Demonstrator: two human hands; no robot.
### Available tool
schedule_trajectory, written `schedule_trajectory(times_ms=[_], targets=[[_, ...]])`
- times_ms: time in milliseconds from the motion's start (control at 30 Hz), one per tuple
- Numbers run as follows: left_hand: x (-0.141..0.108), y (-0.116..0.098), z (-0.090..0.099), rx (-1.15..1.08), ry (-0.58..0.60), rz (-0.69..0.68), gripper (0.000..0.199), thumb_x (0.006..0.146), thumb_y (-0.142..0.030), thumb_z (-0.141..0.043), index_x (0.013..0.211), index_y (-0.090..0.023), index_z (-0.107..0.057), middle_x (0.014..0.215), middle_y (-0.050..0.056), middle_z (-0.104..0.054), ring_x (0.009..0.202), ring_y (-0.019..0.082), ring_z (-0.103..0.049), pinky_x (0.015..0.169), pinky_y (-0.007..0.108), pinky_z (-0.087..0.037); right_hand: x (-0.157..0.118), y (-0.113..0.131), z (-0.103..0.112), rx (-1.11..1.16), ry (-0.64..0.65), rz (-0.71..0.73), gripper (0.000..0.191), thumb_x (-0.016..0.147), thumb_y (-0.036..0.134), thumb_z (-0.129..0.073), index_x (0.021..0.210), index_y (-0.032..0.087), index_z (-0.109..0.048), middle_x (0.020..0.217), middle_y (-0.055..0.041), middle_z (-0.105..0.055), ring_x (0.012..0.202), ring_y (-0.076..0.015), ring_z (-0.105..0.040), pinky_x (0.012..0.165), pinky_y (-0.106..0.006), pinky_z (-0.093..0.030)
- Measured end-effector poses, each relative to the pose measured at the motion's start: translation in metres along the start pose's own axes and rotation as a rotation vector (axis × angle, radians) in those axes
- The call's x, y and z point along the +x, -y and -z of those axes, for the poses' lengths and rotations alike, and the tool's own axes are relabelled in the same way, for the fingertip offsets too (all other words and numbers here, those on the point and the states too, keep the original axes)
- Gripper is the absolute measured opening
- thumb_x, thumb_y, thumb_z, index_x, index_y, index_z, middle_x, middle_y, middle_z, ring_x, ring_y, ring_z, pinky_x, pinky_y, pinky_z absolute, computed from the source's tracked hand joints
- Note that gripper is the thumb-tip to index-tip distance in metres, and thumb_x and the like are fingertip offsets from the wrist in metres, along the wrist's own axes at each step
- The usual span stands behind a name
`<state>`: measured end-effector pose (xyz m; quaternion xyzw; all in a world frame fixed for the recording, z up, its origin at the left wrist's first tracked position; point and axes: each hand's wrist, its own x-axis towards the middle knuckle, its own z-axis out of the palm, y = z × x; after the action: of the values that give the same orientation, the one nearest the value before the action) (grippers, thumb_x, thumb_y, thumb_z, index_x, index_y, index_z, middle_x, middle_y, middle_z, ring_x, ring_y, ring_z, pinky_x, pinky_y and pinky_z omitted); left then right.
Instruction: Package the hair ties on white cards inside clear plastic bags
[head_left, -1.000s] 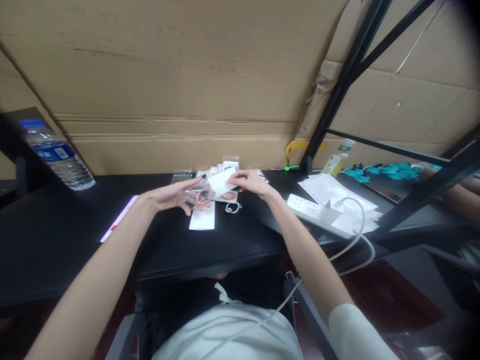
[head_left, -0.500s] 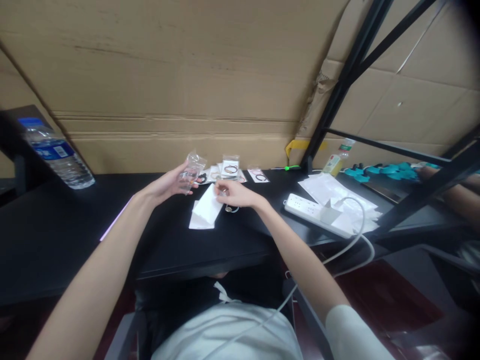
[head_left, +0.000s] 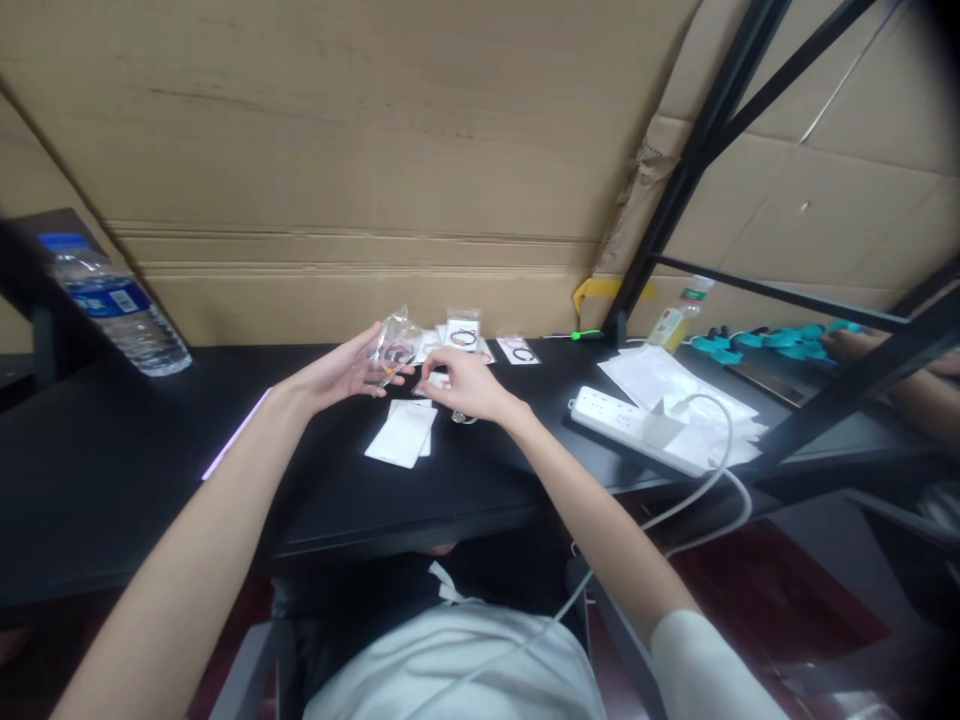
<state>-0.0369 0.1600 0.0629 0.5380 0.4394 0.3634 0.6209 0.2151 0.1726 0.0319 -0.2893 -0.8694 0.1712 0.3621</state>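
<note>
Over the black desk, my left hand (head_left: 349, 372) is closed on a clear plastic bag (head_left: 397, 338), which is crinkled and has small bits with an orange spot in it. Just right of the bag, my right hand (head_left: 471, 386) is in a pinch, and what its fingertips hold is too small to make out. Below my hands lie two overlapping white cards (head_left: 401, 436). A bracelet or watch with a round face (head_left: 459, 418) is partly hidden under my right hand. Behind it sit several white cards, one bagged with a dark cord bracelet (head_left: 463, 338).
Another carded bracelet (head_left: 517, 350) lies right of the pile. A water bottle (head_left: 116, 305) stands at left. A white power strip (head_left: 634, 425) with a cable, papers (head_left: 660, 375) and a drink bottle (head_left: 679, 315) are at right. Beyond the black frame (head_left: 697, 170) is another person's hand (head_left: 851, 345).
My right hand has let go of a white card, which now lies on the other card, and has moved slightly left and up toward the bag. The bag has shifted slightly right.
</note>
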Motion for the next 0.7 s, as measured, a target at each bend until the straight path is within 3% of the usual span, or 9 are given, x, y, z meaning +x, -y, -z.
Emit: schedule_trajectory(times_ms=[100, 167, 367, 500, 700], targets=[[-0.002, 0.000, -0.002, 0.040, 0.047, 0.029, 0.064, 0.097, -0.075, -0.059, 0.131, -0.022, -0.073, 0.120, 0.017, -0.078, 0.106, 0.029, -0.073, 0.072, 0.031, -0.055, 0.001, -0.007, 0.008, -0.009, -0.237, -0.053, 0.025, 0.095, 0.030, -0.069, 0.116, 0.017, -0.069, 0.114, -0.0073, -0.075, 0.086, -0.0181, -0.064, 0.078, -0.032, -0.048], [-0.003, 0.000, -0.004, 0.060, 0.096, 0.041, 0.064, 0.096, -0.073, -0.062, 0.134, -0.023, -0.071, 0.120, 0.017, -0.078, 0.103, 0.029, -0.073, 0.069, 0.031, -0.054, 0.000, -0.009, 0.013, 0.012, -0.260, -0.093, 0.035, 0.095, 0.029, -0.070, 0.128, 0.018, -0.067, 0.119, -0.0074, -0.074, 0.074, -0.0144, -0.060, 0.072, -0.031, -0.049], [-0.004, 0.002, -0.006, 0.132, 0.201, 0.049, 0.067, 0.097, -0.074, -0.060, 0.143, -0.025, -0.066, 0.121, 0.018, -0.077, 0.104, 0.030, -0.072, 0.069, 0.031, -0.053, -0.002, -0.003, 0.015, 0.205, -0.149, -0.172, 0.028, 0.096, 0.034, -0.072, 0.120, 0.019, -0.071, 0.121, -0.0064, -0.075, 0.058, -0.0080, -0.051, 0.058, -0.027, -0.048], [-0.005, 0.003, -0.006, 0.159, 0.236, 0.044, 0.067, 0.099, -0.074, -0.056, 0.147, -0.027, -0.063, 0.123, 0.017, -0.077, 0.107, 0.030, -0.072, 0.073, 0.033, -0.054, -0.001, -0.002, 0.013, 0.357, -0.094, -0.240, 0.024, 0.096, 0.039, -0.073, 0.110, 0.020, -0.071, 0.123, -0.0078, -0.073, 0.063, -0.0089, -0.057, 0.055, -0.025, -0.052], [-0.003, 0.005, -0.006, 0.164, 0.251, 0.056, 0.068, 0.098, -0.075, -0.056, 0.144, -0.026, -0.064, 0.120, 0.015, -0.078, 0.103, 0.028, -0.071, 0.073, 0.032, -0.050, 0.000, 0.001, 0.019, 0.522, 0.027, -0.290, 0.021, 0.098, 0.041, -0.072, 0.097, 0.020, -0.068, 0.109, -0.0063, -0.071, 0.073, -0.0122, -0.062, 0.058, -0.025, -0.053]])
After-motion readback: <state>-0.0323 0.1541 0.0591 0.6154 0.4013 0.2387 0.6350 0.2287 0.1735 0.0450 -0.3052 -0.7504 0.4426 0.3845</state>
